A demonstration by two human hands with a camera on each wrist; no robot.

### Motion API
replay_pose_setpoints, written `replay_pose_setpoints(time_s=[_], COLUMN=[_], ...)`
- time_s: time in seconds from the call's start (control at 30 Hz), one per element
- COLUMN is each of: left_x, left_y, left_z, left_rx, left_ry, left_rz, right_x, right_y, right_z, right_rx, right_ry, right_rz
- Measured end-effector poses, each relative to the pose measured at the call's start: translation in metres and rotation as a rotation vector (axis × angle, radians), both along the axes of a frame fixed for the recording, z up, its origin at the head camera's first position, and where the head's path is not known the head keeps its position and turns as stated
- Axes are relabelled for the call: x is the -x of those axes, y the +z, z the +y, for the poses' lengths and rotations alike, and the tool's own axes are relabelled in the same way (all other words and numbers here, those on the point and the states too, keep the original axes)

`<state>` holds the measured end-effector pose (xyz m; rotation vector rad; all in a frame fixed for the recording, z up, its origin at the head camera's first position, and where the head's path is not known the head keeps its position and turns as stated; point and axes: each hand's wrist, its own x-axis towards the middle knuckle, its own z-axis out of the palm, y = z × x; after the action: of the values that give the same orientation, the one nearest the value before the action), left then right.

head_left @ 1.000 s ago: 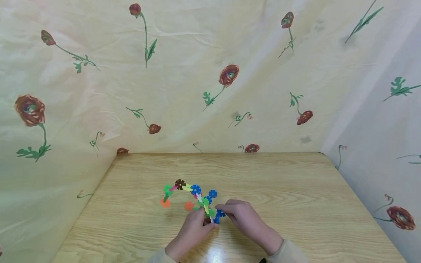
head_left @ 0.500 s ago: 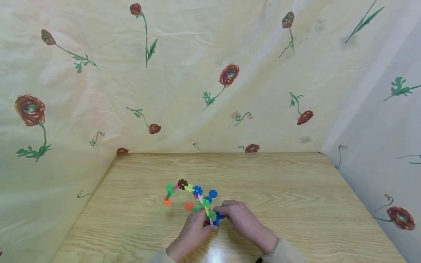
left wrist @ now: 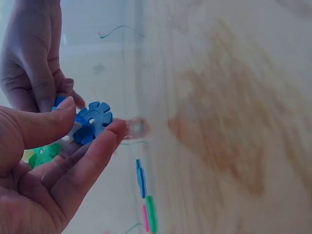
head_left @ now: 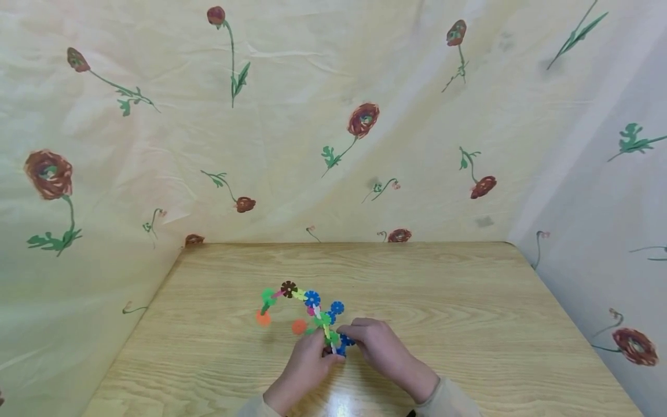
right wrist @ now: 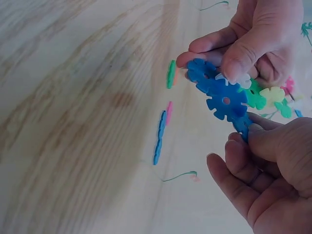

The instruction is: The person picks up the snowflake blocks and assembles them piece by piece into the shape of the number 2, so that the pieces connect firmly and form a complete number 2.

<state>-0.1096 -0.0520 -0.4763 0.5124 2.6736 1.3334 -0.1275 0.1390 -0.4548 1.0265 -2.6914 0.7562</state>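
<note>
A curved chain of notched plastic snowflake discs, with a brown disc near its far bend, arches over the table. My left hand pinches its near end between thumb and fingers, at a white disc and a blue one. Several blue discs are joined on there, one blue disc facing the right wrist camera. Close beside it, my right hand pinches the outermost blue disc with thumb and index finger, its other fingers loosely bent. In the left wrist view a blue disc shows between the left fingertips.
Loose discs lie flat on the wooden table beyond the hands: an orange disc, a pink disc and blue discs. A flower-printed cloth hangs behind the table and at both sides.
My right hand has shifted slightly left, nearer the left hand, still pinching the blue disc. The chain's far end has swung a little right and up. The left hand barely moves.
</note>
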Motion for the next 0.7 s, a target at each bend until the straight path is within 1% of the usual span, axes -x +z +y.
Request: replay_pose_setpoints(time_s=[0.1,0.2,0.23,0.37,0.43,0.5,0.57,0.63,0.7], left_x=[0.001,0.002,0.003,0.006,0.008,0.009,0.01,0.012,0.013], left_y=[-0.001,0.0,0.0,0.002,0.003,0.004,0.005,0.007,0.009], left_z=[-0.001,-0.004,-0.005,-0.009,-0.012,-0.015,-0.018,-0.022,-0.025], left_rx=[0.022,0.025,0.023,0.018,0.019,0.018,0.016,0.003,-0.012], left_ry=[-0.001,0.002,0.002,0.021,0.039,0.06,0.075,0.083,0.088], left_rz=[-0.019,-0.045,-0.039,-0.035,-0.044,-0.069,-0.086,-0.096,-0.1], right_x=[0.0,0.001,0.001,0.006,0.01,0.014,0.019,0.022,0.024], right_y=[-0.002,-0.003,-0.004,-0.004,-0.005,-0.008,-0.011,-0.016,-0.021], right_z=[-0.001,-0.001,-0.002,-0.002,-0.002,-0.001,-0.001,-0.002,-0.003], right_rx=[0.012,0.045,0.061,0.138,0.155,0.135,0.083,0.01,-0.053], right_ry=[-0.004,-0.014,-0.024,-0.099,-0.14,-0.166,-0.165,-0.141,-0.093], right_rz=[-0.009,-0.031,-0.041,-0.112,-0.141,-0.16,-0.177,-0.173,-0.164])
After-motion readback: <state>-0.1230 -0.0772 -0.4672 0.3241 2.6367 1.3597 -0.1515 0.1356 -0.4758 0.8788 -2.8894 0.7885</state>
